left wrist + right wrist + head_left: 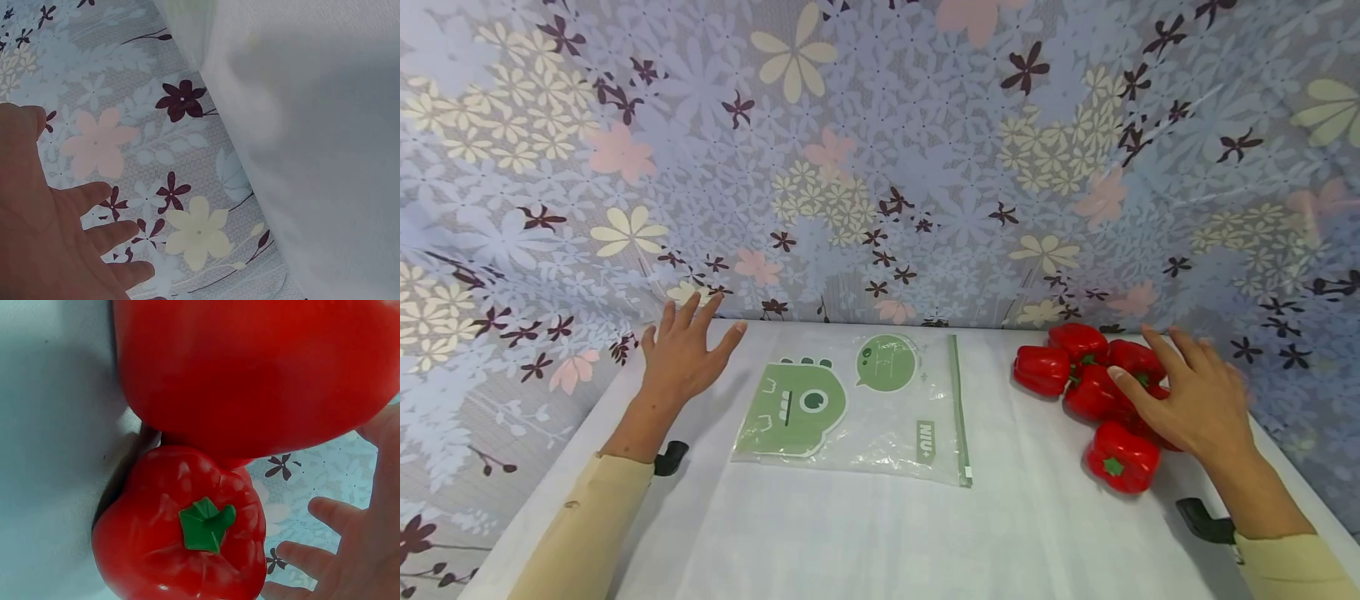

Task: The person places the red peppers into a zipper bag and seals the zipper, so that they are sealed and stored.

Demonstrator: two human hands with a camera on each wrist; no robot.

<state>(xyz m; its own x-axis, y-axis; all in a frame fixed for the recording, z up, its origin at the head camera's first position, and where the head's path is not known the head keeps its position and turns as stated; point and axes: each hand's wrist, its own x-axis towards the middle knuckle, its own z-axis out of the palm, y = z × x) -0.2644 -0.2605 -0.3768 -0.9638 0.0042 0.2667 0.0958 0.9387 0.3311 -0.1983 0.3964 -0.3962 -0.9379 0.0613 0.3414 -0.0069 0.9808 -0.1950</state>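
My left hand (681, 354) is raised over the left part of the table with its fingers spread, holding nothing. In the left wrist view the same hand (56, 244) shows against the flowered cloth. A pile of several red bell peppers (1123, 457) with green stems lies on the right. Over the right side of this pile is my right hand (1202, 400), fingers spread and thumb apart, hiding part of it. In the right wrist view, a bell pepper (150, 550) sits below a larger-looking red one (250, 369), beside the spread fingers of my right hand (356, 556).
A clear zip bag (880, 417) printed with a green monster lies flat on the white-covered table (850, 533), between the hands. Behind the table hangs a flowered cloth (865, 167), which also runs down along both sides.
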